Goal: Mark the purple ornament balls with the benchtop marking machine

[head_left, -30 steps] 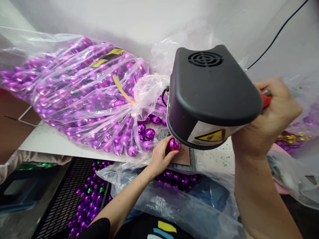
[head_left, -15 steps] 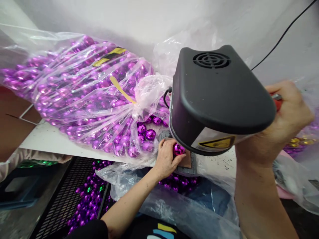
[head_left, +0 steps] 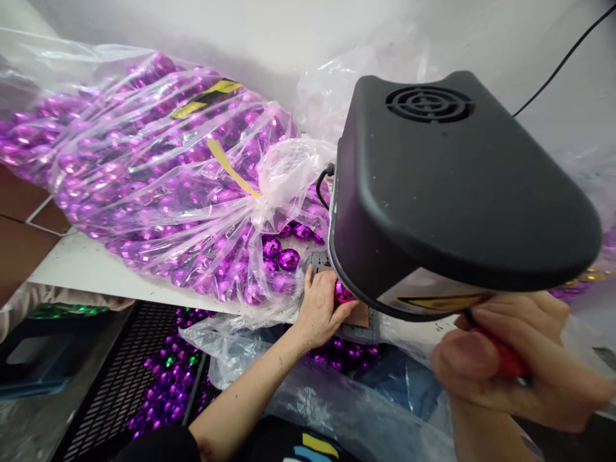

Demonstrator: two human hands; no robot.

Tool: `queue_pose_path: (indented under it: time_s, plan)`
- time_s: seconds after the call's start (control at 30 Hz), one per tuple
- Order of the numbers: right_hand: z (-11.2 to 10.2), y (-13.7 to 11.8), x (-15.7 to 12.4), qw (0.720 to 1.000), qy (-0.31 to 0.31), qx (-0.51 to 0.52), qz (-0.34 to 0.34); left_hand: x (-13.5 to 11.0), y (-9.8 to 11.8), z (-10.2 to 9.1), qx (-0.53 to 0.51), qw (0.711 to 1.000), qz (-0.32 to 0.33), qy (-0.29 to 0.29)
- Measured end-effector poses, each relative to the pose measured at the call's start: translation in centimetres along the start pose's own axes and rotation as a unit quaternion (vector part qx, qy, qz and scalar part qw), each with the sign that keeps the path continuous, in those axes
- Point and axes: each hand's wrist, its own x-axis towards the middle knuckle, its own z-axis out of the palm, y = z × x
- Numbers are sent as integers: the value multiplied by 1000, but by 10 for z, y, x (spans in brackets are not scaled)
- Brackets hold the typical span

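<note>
My left hand (head_left: pixel 318 307) is closed around a shiny purple faceted ball (head_left: pixel 343 292), fingers on one side and thumb on the other. It steadies the ball over a brown pad (head_left: pixel 359 315) on a grey ridged base, at the lower edge of a black machine housing (head_left: pixel 462 179). The housing hides what is above the ball. My right hand (head_left: pixel 524 359) grips a red handle (head_left: pixel 505 356) in front of the housing's right side; the thumb lies along it.
A clear bag (head_left: pixel 168 173) of purple balls lies tied at left, with loose purple balls (head_left: pixel 289 259) beside its knot. Below the white table (head_left: pixel 110 269) a black crate (head_left: pixel 120 359) holds purple and a few green beads. Plastic sheeting (head_left: pixel 308 391) drapes across the front.
My right hand has swung the red handle down and toward me, from beside the housing to below its front edge. My left hand keeps the ball in nearly the same place.
</note>
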Motion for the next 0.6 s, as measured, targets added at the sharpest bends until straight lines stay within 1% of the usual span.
queue_pose_path:
  time_s: [0.07,0.1,0.17,0.27,0.47,0.6]
  plan:
    - [3,0,-7,999,-5,-19,-43,0,0,0,7,1000,0,-2]
    - [5,0,-10,999,6,-23,-49,0,0,0,9,1000,0,-3]
    - [10,1,-15,998,31,-24,-46,-1,0,-1,13,1000,2,-6]
    - [15,0,-20,998,51,-15,-38,-1,0,-1,18,1000,2,-6]
    - [18,-1,-29,999,46,-19,-21,-2,0,0,30,1000,0,-5]
    - [22,1,-34,995,89,-12,-38,-1,0,0,18,1000,-7,-7]
